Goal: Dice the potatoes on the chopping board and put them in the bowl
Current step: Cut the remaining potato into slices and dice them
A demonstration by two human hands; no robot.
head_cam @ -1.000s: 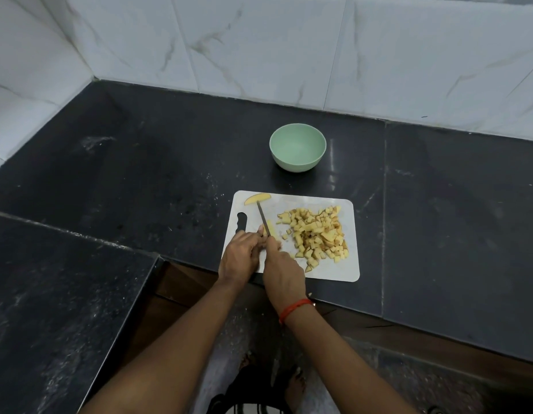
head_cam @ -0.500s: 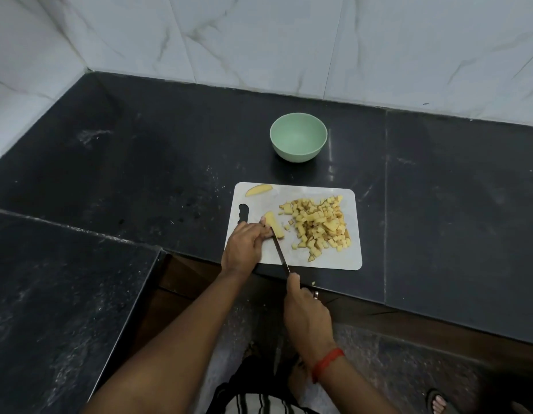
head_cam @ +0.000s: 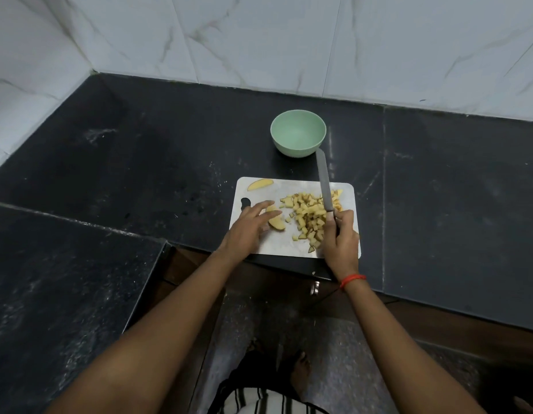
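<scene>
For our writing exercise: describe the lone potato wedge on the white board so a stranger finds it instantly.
On the black countertop lies a white rectangular chopping board. At its far left corner rests a pale yellow crescent potato wedge. Unlike the wedge by the left hand and the diced heap, nothing touches it.

Single head-worn wide view, facing down, near chopping board (head_cam: 277, 189)

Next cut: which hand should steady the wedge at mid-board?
Left, probably. The left hand is open with fingers over that wedge; the right hand grips the knife, blade above the diced pile.
</scene>
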